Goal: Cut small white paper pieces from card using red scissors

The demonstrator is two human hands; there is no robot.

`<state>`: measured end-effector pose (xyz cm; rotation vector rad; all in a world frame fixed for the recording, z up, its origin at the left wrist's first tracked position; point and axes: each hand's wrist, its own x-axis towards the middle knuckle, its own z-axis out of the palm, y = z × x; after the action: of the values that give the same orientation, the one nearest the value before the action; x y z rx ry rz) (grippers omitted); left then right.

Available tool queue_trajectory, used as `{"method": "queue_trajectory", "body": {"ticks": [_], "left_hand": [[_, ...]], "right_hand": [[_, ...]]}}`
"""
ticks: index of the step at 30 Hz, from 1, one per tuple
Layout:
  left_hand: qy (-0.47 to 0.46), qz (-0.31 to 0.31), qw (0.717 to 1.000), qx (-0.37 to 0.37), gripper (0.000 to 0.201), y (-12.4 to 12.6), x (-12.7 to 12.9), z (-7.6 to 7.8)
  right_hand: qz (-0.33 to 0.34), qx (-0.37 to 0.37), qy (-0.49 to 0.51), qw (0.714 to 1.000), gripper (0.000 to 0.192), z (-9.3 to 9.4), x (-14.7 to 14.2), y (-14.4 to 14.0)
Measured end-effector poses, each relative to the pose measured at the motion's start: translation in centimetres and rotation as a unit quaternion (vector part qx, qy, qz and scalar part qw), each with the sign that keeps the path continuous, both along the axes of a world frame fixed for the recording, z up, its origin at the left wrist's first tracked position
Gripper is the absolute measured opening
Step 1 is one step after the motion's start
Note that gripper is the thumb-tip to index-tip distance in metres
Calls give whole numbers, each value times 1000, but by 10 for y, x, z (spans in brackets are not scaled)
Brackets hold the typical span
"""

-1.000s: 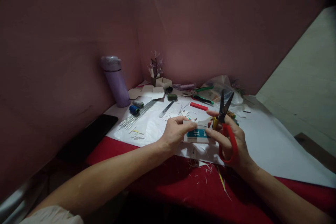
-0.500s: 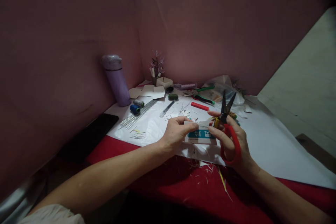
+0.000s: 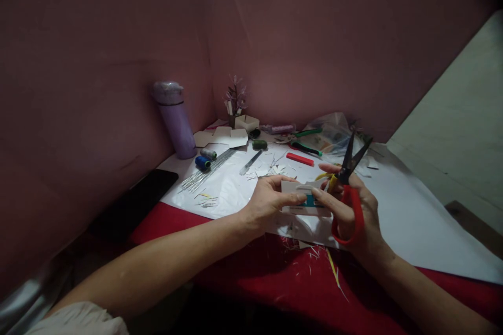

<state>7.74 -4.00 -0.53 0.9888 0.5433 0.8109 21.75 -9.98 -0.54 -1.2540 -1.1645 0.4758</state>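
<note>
Card [image 3: 304,200], small and white with a teal printed patch, was held just above the desk [image 3: 393,209] between both hands; the left hand [image 3: 271,200] pinched its left edge with thumb and fingers closed on it; the right hand [image 3: 351,209] touched its right side with the fingertips while the same hand carried the scissors [image 3: 348,188], its fingers passed through the red handle loops; the black blades stood a little apart and pointed up and away, clear of the card.

At the back corner a small open box [image 3: 245,122] stood with a tiny purple paper tree [image 3: 234,98] rising beside or from it, I could not tell which; a clear plastic bag [image 3: 330,133] lay near the wall, its contents too dark to name; a purple bottle [image 3: 175,120] stood closed at the left.

On the white sheet [image 3: 412,225] lay a bundle of thin wires [image 3: 204,172], thread spools [image 3: 204,159], a red lighter-like object [image 3: 299,159] and green-handled pliers [image 3: 304,141]; paper scraps were scattered over the sheet and the red cloth [image 3: 275,282]; a dark flat object [image 3: 133,201] at the left was hard to make out; both forearms were cut off by the lower frame edge.
</note>
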Motion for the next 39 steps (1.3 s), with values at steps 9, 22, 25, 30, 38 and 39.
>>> {"method": "queue_trajectory", "body": {"ticks": [9,22,25,30,38,39], "left_hand": [[14,12,1000,-12,29,0,3,-2],[44,17,999,-28,25,0,3,0],[43,22,999,-25,21,0,3,2],[51,20,998,-34,18,-2,3,5],[54,19,998,-33,21,-1,3,4],[54,15,998,-36,21,-1,2,3]], "right_hand": [[-6,-8,2,1000,35,6,-6,-2],[-1,-5,-6,1000,37,5,-5,-2],[3,-8,-4,1000,37,5,-5,-3],[1,-9,-2,1000,37,4,-3,-4],[6,1,-3,1000,37,0,-1,-1],[8,3,-2,1000,36,0,-1,-1]]}}
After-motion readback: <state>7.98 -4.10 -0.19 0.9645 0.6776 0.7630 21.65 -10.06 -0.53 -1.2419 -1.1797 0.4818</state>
